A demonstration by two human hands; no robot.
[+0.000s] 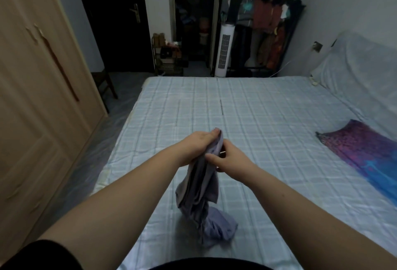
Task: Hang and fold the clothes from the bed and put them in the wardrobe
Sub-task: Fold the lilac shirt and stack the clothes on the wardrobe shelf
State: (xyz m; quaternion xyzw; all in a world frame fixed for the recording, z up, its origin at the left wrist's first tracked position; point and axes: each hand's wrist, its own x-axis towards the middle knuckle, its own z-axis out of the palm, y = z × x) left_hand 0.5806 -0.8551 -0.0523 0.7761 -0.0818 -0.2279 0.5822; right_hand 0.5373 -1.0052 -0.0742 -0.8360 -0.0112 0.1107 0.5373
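A lilac-grey garment (pixel 203 186) hangs bunched above the bed (pixel 268 119), its lower end heaped on the checked sheet. My left hand (pixel 196 146) grips its top edge, fingers curled over the cloth. My right hand (pixel 228 159) pinches the same upper part from the right, thumb against the fabric. A purple and blue patterned cloth (pixel 365 156) lies flat on the bed at the right. The wardrobe (pixel 38 80) stands at the left with its pale wooden doors closed.
A narrow floor strip runs between wardrobe and bed. Beyond the bed's far edge stand a white tower fan (pixel 223 52), a loaded clothes rack (pixel 266 24), a shoe rack (pixel 167 55) and a dark doorway. A covered headboard (pixel 361 72) lines the right.
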